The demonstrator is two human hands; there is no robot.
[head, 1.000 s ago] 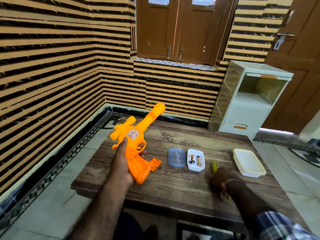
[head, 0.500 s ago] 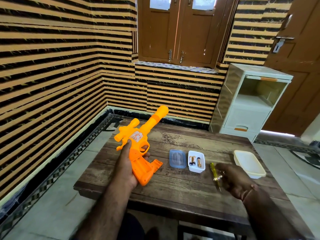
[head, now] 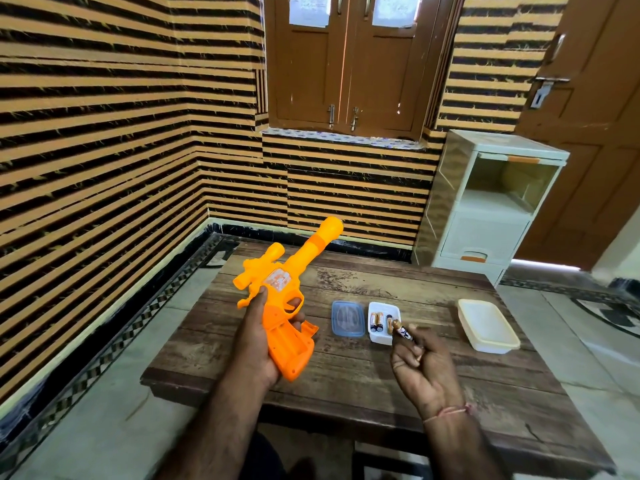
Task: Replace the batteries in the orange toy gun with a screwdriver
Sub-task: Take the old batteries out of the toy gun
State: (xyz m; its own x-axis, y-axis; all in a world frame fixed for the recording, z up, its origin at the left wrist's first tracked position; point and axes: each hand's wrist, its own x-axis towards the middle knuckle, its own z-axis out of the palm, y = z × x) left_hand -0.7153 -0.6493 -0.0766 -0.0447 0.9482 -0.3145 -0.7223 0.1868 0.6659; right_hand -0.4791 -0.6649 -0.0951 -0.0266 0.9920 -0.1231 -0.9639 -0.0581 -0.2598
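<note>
- Orange toy gun (head: 282, 299): your left hand (head: 258, 344) wraps the grip, thumb up along the body; barrel points up and away, butt over the wooden table (head: 346, 375), battery compartment in the handle open.
- Battery (head: 401, 330): pinched in the curled fingers of your right hand (head: 420, 367), just over the near right corner of the small white tray (head: 381, 337).
- Tray: holds further batteries (head: 376, 322); blue lid (head: 347, 318) just left of it, between tray and gun.
- White container (head: 488, 325): well right, near the table's right edge.
- Bare tabletop: lies between your two hands, along the near edge.
</note>
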